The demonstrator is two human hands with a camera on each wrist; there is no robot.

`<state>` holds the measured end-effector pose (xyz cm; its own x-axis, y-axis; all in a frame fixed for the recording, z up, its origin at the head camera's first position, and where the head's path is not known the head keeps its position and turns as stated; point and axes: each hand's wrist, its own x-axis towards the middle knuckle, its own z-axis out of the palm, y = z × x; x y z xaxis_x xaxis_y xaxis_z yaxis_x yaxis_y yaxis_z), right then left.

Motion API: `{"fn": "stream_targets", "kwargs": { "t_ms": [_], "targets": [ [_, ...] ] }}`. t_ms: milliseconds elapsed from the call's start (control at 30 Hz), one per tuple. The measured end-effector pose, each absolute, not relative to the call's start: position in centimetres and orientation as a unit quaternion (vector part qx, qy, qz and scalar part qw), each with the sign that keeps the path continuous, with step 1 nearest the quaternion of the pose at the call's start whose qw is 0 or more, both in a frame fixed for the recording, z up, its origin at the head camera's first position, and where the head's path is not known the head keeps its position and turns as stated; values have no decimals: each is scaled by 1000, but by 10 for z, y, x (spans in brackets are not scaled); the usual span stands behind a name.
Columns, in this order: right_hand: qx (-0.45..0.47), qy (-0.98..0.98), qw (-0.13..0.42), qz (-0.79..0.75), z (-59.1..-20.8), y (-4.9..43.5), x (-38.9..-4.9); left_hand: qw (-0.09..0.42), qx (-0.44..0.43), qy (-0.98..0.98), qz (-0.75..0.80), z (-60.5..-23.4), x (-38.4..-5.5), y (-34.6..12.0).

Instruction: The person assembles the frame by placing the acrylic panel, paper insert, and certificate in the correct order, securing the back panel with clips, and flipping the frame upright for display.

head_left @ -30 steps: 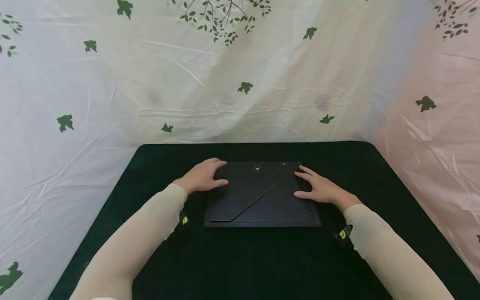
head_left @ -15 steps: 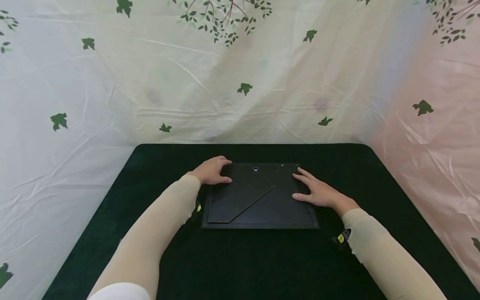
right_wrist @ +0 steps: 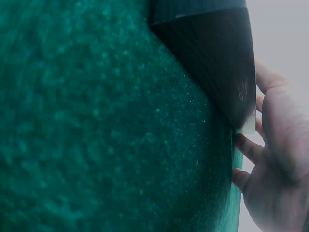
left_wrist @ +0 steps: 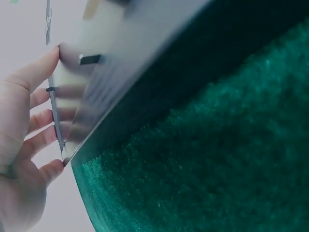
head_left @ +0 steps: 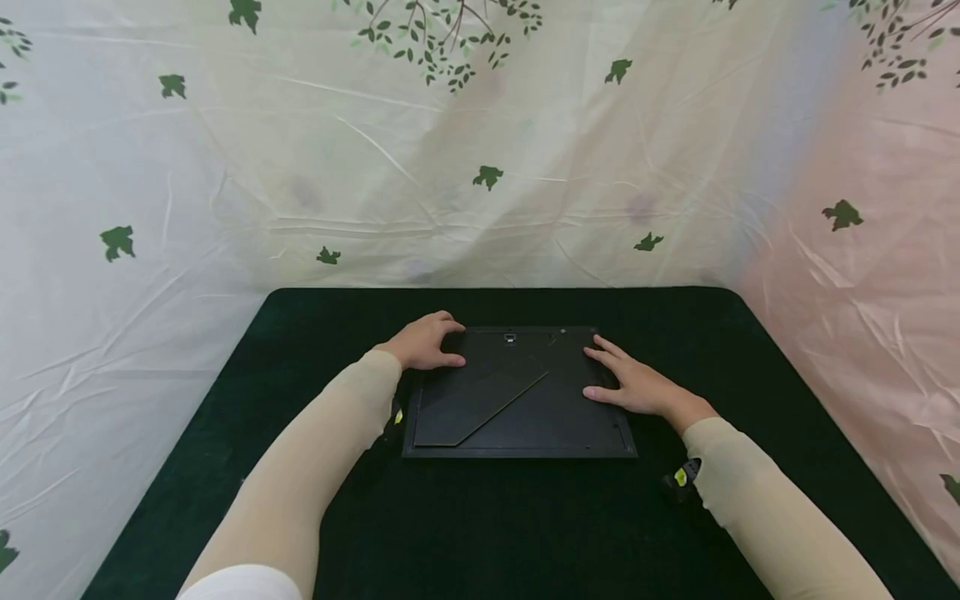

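Note:
A black picture frame (head_left: 495, 396) lies back side up on the dark green table, with a hanger (head_left: 511, 338) near its far edge and an angled stand flap (head_left: 442, 429) folded flat. My left hand (head_left: 426, 343) rests on its far left corner, fingers spread and thumb on the backing. In the left wrist view the fingertips of that hand (left_wrist: 24, 125) meet the frame's glossy surface (left_wrist: 111, 72). On the opposite side, my right hand (head_left: 633, 382) touches the right edge with straight, spread fingers. The right wrist view shows that hand (right_wrist: 280, 145) beside a dark frame corner (right_wrist: 212, 58).
Dark green cloth covers the table (head_left: 480, 525). A pale curtain (head_left: 375, 167) printed with green leaves hangs behind the far edge, turning pinkish at the right. Small wrist cameras hang under both sleeves, one by the right wrist (head_left: 681, 477).
Over the second my left hand has shifted slightly right, further onto the frame's left side. My right hand has kept its place on the right edge. The frame has hardly moved.

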<state>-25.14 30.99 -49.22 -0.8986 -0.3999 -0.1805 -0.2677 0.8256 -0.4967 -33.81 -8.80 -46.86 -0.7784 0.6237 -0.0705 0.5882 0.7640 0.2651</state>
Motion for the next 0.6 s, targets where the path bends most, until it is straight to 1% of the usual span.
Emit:
{"fn": "stream_targets", "kwargs": {
  "t_ms": [600],
  "targets": [
    [-167, 943, 152, -246, -496, 312, -255, 88, 333, 932, 111, -467, -338, -89]
  ]
}}
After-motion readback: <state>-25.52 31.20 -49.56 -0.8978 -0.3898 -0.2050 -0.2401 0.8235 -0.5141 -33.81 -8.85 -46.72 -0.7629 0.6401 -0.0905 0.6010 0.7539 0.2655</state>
